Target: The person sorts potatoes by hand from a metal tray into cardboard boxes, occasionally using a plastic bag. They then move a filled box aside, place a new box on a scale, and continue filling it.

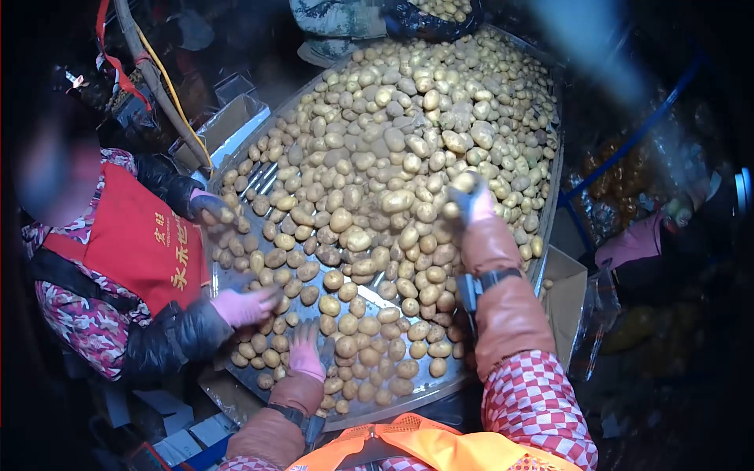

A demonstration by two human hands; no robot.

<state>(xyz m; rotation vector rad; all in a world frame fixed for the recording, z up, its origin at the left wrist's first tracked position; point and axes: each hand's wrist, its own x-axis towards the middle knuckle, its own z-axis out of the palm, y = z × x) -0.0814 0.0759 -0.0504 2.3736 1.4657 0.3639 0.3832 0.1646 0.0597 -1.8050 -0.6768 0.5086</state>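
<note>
A large heap of potatoes covers much of a metal sorting table. My right hand, in a pink and grey glove, is closed at the right side of the heap, with a potato at its fingers. Near the table's front left, my left hand lies with its gloved fingers spread, beside loose potatoes, and no potato shows in its grip. Dark bands with small devices are on both my wrists.
At the left a co-worker in a red apron reaches over the table with both gloved hands. Another person's sleeve is at the top. Cardboard boxes flank the table. A pink-gloved hand shows at right.
</note>
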